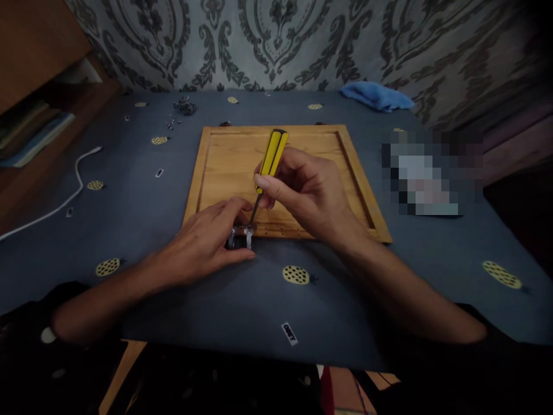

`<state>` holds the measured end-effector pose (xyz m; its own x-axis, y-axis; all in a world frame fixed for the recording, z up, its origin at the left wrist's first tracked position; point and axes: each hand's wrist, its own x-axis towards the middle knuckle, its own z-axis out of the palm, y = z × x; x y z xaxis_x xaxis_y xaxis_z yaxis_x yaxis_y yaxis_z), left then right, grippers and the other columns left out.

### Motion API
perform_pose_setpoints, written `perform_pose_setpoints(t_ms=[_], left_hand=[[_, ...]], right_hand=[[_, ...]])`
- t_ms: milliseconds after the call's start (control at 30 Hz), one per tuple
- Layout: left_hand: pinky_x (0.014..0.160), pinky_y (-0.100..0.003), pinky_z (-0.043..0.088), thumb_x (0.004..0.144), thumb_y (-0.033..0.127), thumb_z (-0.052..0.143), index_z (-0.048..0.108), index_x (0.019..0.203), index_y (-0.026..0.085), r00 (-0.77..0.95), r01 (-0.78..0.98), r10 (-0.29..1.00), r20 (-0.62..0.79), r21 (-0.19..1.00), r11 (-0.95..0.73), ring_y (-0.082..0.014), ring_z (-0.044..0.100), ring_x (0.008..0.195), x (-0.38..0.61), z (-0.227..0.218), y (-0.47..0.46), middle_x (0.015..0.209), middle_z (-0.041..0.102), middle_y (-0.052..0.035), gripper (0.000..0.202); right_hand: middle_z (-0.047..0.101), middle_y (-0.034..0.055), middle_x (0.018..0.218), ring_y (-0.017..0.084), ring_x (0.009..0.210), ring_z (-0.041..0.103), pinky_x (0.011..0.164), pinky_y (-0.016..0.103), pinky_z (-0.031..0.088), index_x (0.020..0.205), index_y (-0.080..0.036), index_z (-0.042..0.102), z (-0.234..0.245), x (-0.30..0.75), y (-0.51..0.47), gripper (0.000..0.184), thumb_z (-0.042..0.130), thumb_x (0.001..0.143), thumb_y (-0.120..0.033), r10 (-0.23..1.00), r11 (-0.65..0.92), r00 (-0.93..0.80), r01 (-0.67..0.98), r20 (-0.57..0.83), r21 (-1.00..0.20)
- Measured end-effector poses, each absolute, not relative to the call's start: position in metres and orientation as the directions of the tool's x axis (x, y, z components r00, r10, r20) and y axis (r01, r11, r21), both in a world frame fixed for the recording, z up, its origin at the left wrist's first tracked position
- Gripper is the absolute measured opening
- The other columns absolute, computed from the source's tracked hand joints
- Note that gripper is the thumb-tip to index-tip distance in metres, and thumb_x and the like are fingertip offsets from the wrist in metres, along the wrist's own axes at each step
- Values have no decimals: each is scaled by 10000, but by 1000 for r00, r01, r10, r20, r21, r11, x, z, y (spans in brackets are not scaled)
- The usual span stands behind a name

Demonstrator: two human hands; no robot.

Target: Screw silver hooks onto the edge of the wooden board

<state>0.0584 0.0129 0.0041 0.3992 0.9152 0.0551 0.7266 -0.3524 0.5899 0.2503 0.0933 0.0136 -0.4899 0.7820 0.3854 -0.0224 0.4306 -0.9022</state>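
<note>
A framed wooden panel [276, 161] lies on the cloth-covered table. At its near edge sits what looks like a small caster wheel [248, 237], with silvery metal sides and a dark part between them. My left hand [203, 239] grips this piece between thumb and fingers, partly hiding it. My right hand [309, 190] is closed around the yellow and black handle of a screwdriver [273, 157]. The shaft slants down, its tip meeting the metal piece. Small holes dot the panel's near rail to the right of it.
Two dark pieces sit at the panel's far edge. Dark metal parts [185, 105] and small screws [173, 122] lie far left. A white cable [80, 178] curves along the left, near a wooden shelf [47, 121]. At the back right rests a blue cloth [378, 96]; a pixelated object [425, 181] lies right.
</note>
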Motion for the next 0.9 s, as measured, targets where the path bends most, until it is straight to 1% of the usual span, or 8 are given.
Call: perform_pose_setpoints(t_ms=[100, 233, 300, 400, 500, 600, 700, 900], left_hand=[[890, -398, 531, 822, 352, 792, 458, 1165, 256, 396, 726, 917, 50, 594, -346, -264, 679, 1095, 58, 4, 13, 1165, 694, -47, 488], [889, -397, 539, 828, 367, 782, 467, 1169, 256, 386, 732, 921, 45, 593, -335, -260, 686, 1078, 58, 3, 12, 1171, 691, -47, 477], [882, -393, 542, 832, 371, 779, 466, 1190, 258, 384, 732, 922, 43, 594, -333, -257, 688, 1076, 58, 2, 12, 1184, 692, -51, 488], [878, -382, 544, 833, 371, 784, 458, 1226, 254, 388, 726, 921, 46, 601, -335, -254, 691, 1081, 58, 1, 12, 1198, 694, -61, 523], [893, -381, 543, 830, 364, 789, 451, 1254, 244, 387, 725, 921, 47, 602, -335, -249, 695, 1069, 57, 0, 12, 1171, 702, -63, 556], [904, -387, 542, 834, 382, 784, 449, 1269, 246, 384, 723, 922, 48, 605, -332, -249, 696, 1074, 57, 0, 12, 1171, 705, -62, 566], [891, -397, 545, 832, 418, 785, 452, 1263, 248, 381, 725, 924, 43, 606, -327, -257, 699, 1065, 57, 1, 12, 1174, 703, -65, 571], [881, -397, 545, 828, 392, 787, 459, 1238, 246, 382, 727, 923, 44, 602, -330, -263, 700, 1057, 57, 2, 12, 1178, 700, -68, 545]], right_hand=[[617, -48, 638, 125, 553, 634, 544, 271, 565, 759, -261, 625, 10, 249, 100, 372, 793, 801, -591, 790, 406, -491, -30, 368, -913], [629, -43, 678, 120, 559, 633, 563, 269, 578, 801, -255, 642, 8, 251, 97, 351, 806, 800, -565, 798, 399, -477, -39, 368, -916], [629, -39, 709, 119, 567, 634, 561, 271, 577, 806, -251, 636, 10, 253, 90, 335, 811, 808, -537, 809, 423, -432, -41, 398, -905], [632, -26, 739, 129, 568, 630, 553, 296, 579, 812, -253, 633, 16, 258, 78, 302, 797, 834, -505, 837, 465, -311, -32, 451, -885], [625, -18, 728, 137, 548, 625, 522, 312, 564, 794, -256, 630, 19, 261, 71, 307, 787, 842, -516, 849, 474, -252, -21, 464, -880], [617, -24, 722, 138, 554, 632, 535, 316, 575, 788, -257, 624, 18, 263, 70, 320, 787, 838, -528, 845, 475, -279, 2, 456, -880], [617, -26, 735, 138, 587, 638, 562, 311, 584, 821, -259, 629, 13, 262, 71, 295, 778, 853, -512, 832, 482, -327, 23, 449, -876], [606, -30, 706, 136, 603, 642, 546, 283, 538, 838, -258, 630, 8, 261, 71, 236, 780, 873, -436, 802, 520, -369, 43, 470, -853]])
